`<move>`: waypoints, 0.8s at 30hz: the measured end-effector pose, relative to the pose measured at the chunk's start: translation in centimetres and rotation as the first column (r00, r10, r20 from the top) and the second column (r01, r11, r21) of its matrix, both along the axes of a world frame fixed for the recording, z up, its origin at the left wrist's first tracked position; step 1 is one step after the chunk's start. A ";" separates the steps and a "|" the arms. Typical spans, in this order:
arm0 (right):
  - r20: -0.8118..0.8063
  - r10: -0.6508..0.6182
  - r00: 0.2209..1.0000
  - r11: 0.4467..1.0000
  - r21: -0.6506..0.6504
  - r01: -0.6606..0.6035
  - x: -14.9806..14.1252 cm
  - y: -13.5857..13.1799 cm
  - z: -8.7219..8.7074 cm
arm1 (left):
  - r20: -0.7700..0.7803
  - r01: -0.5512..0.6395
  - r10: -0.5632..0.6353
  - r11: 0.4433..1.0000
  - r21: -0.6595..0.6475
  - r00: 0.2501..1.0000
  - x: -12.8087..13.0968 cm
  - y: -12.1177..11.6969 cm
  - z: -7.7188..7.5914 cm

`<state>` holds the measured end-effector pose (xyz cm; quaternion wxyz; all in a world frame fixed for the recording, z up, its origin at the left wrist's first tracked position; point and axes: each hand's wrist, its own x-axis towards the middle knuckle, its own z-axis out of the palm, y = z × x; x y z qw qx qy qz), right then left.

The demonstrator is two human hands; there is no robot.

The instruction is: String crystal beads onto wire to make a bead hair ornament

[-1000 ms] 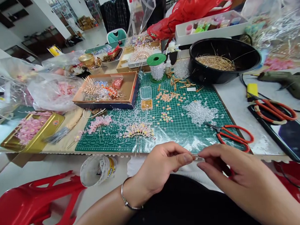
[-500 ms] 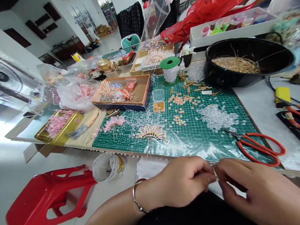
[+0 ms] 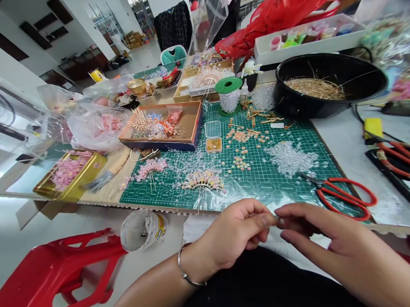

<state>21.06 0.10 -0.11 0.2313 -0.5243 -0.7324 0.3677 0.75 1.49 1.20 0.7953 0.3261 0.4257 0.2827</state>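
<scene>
My left hand (image 3: 234,233) and my right hand (image 3: 326,238) meet fingertip to fingertip over my lap, just below the table's front edge. Both are closed in a pinch on a tiny pale piece between them, too small to name. A silver bangle (image 3: 185,272) circles my left wrist. Just beyond the hands lies a green cutting mat (image 3: 260,178) with a beaded fan-shaped hair comb (image 3: 202,180), a pile of clear beads (image 3: 290,156) and red-handled scissors (image 3: 342,195).
A brown box of ornaments (image 3: 161,126), a black bowl of straw (image 3: 327,82), a green spool (image 3: 228,93) and a gold tin of pink flowers (image 3: 70,173) stand around the mat. A red stool (image 3: 54,277) and a plastic cup (image 3: 143,228) are at lower left.
The view shifted left then slightly back. My hands dropped lower and closer together, then rose again; they keep pinching the same small piece.
</scene>
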 end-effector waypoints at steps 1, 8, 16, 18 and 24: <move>-0.037 -0.009 0.999 0.999 -0.039 0.007 -0.4 0.0 0.1 | 0.008 -0.001 0.001 1.000 -0.006 1.000 0.0 0.0 -0.1; -0.208 -0.182 0.961 0.924 -0.371 0.095 -1.4 0.4 0.8 | -0.028 0.012 -0.011 0.999 0.043 1.000 0.0 0.0 0.0; -0.070 0.053 0.996 0.969 -0.237 -0.068 -0.3 1.2 1.3 | -0.370 0.201 -0.066 0.918 0.341 0.927 -0.5 0.0 1.7; -0.002 0.135 0.991 0.970 -0.202 -0.133 0.2 1.4 1.6 | -0.449 0.256 -0.048 0.873 0.415 0.892 -0.9 0.0 2.2; 0.003 0.204 0.979 0.963 -0.177 -0.201 0.5 2.0 2.6 | -0.556 0.357 -0.030 0.795 0.491 0.831 -1.9 0.0 3.0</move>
